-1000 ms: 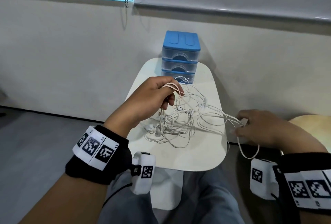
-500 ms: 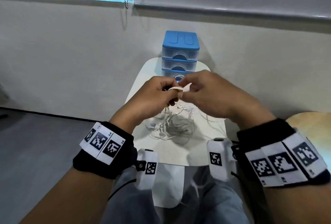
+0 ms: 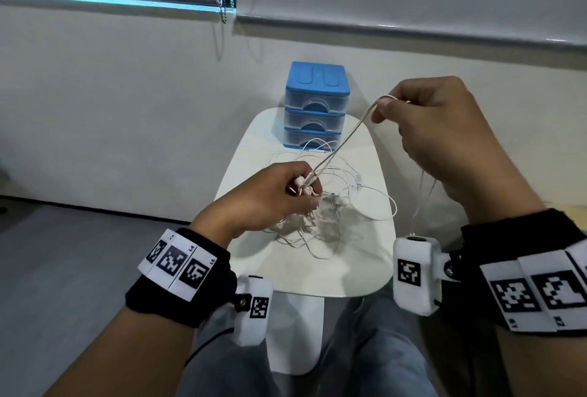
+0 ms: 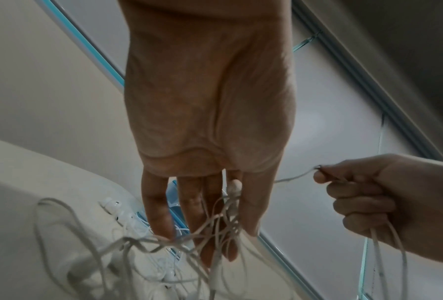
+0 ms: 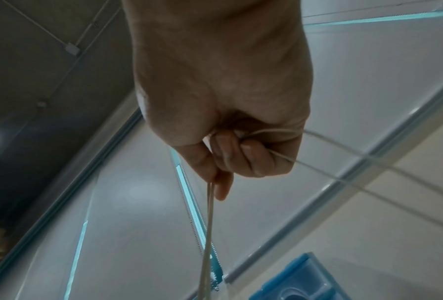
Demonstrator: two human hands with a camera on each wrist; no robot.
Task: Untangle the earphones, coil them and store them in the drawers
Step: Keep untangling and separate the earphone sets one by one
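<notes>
Earphones [image 3: 320,206]: white tangled heap of cables on the white table [image 3: 359,269], lying just in front of the drawers [image 3: 314,104]. That blue three-drawer unit sits at the far end of the table, all three drawers look shut from here.

One cable pair is stretched taut out of the tangle, running up and right from it. My left hand [image 3: 270,199] is low, right over the near-left side of the tangle, fingers curled and pinching the pinkish earbud end of that cable; the left wrist view shows several other strands draped across the fingers [image 4: 164,213] too. My right hand [image 3: 438,130] is raised, up and right of the tangle, beside the drawers' top level, fingers closed with thumb and forefinger pinching the doubled cable; loose strands hang from its fist toward the wrist camera [image 3: 416,272].

Progress, my read: early. I'm pulling one strand free, so untangling is under way but far from done; most of the cable is one knotted heap. Nothing coiled that I can see. Nothing stored, no drawer open. Left to do: finish separating, coil each set, open a drawer, place them in.
</notes>
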